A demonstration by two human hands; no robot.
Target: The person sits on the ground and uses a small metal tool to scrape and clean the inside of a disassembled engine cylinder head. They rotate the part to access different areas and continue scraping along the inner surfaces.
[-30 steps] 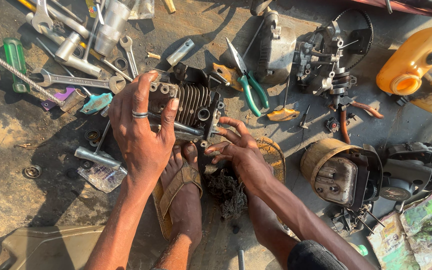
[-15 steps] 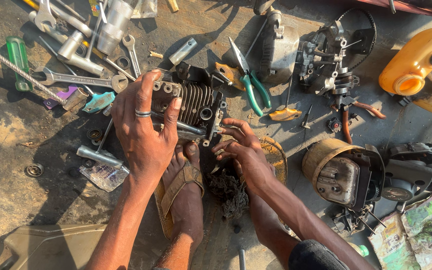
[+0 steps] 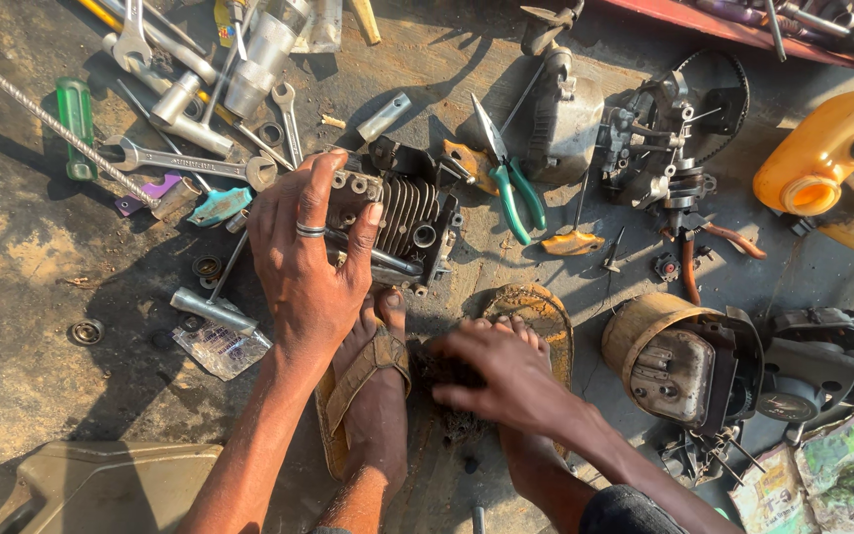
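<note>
- You are holding the finned engine cylinder (image 3: 402, 222) with your left hand (image 3: 310, 262), fingers curled over its near-left end and gripping it; it is sitting on the ground just beyond your sandalled left foot (image 3: 373, 381), in the middle of the scene.
- Your right hand (image 3: 501, 376) is lying near the middle of the ground, fingers spread and flat over a dark clump of greasy debris (image 3: 447, 381) beside your right foot; whether it is pinching anything I cannot tell.
- You are doing well to be keeping the left grip low on the solid flange rather than on the thin fins, which are probably sharp and oily.
- Judging by the loose grit, you are better off pressing the cylinder down against the ground so it is not rocking.
- Green-handled pliers (image 3: 511, 183) are lying just right of the cylinder, with an orange-handled screwdriver (image 3: 573, 237) beyond them.
- Spanners (image 3: 190, 163) and sockets are crowding the far left.
- An orange fuel tank (image 3: 822, 153) is sitting far right, well apart.
- An engine housing (image 3: 689, 366) is crowding your right elbow's side.
</note>
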